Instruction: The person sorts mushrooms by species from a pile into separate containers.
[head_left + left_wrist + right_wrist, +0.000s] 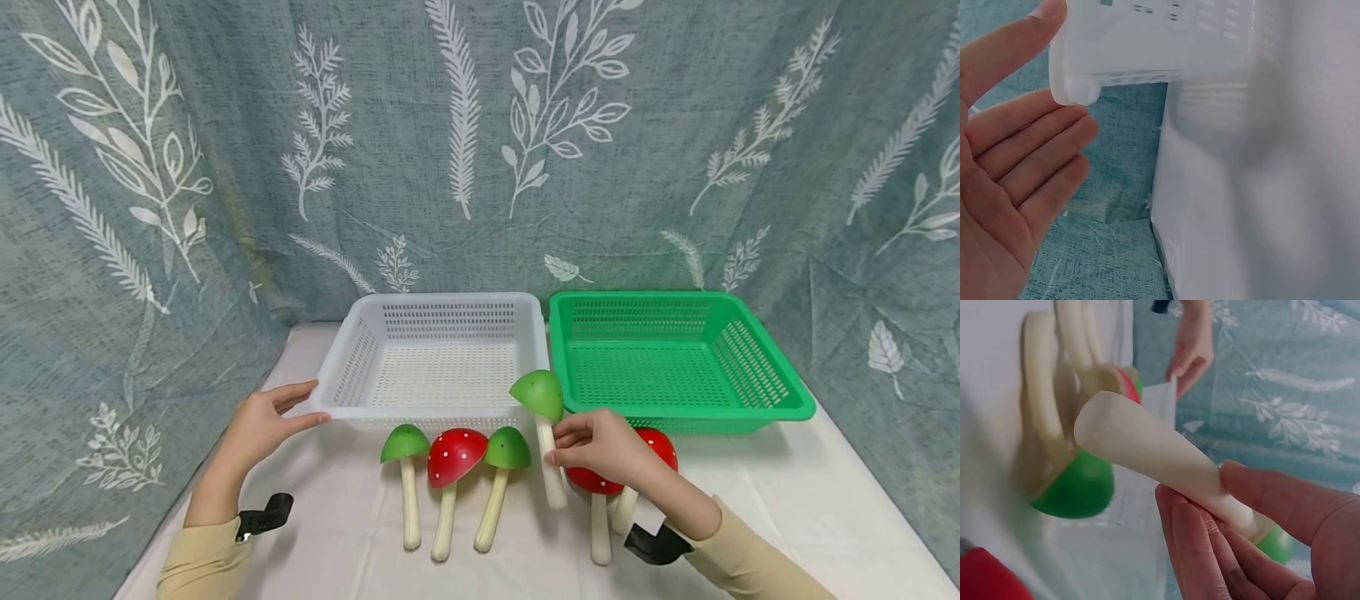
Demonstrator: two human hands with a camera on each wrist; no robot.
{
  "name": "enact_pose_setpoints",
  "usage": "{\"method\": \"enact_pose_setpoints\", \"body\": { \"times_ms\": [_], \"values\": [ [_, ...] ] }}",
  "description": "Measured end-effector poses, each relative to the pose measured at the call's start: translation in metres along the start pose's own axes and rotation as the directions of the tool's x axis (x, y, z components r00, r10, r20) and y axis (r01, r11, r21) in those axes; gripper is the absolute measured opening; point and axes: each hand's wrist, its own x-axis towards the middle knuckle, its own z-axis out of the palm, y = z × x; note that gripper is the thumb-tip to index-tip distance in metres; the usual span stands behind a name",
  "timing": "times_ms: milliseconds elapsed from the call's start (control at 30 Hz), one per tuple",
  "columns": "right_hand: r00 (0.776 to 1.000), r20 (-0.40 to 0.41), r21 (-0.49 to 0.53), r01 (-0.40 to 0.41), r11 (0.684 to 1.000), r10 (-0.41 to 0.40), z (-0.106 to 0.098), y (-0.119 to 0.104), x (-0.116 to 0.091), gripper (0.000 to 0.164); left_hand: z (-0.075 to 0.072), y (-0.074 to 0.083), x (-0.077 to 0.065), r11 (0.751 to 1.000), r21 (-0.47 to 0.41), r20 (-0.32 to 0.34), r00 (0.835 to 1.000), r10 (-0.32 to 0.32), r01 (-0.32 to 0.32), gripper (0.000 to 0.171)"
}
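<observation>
My right hand (600,446) pinches the pale stem of a green-capped toy mushroom (538,393) between thumb and fingers, cap up, in front of the two baskets. In the right wrist view its stem (1154,447) points toward the camera. My left hand (258,425) is at the left front corner of the white basket (442,412); in the left wrist view the thumb and straight fingers (1041,134) touch its rim. On the table lie a green mushroom (406,442), a red one (456,457), another green one (507,448), and two red ones (660,448) partly hidden by my right hand.
A green basket (682,412) stands right beside the white one, with nothing visible inside either. A white cloth (337,517) covers the table. Behind hangs a grey-green curtain (405,150) with white leaf patterns.
</observation>
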Motion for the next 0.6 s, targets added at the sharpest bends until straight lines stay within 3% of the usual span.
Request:
{"method": "enact_pose_setpoints", "body": {
  "times_ms": [600],
  "values": [
    [0.993, -0.085, 0.075, -0.081, 0.994, 0.088, -0.024, -0.02, 0.057, 0.036, -0.002, 0.002, 0.001, 1.0, 0.0, 0.009, 1.0, -0.002, 0.002, 0.072]
  ]
}}
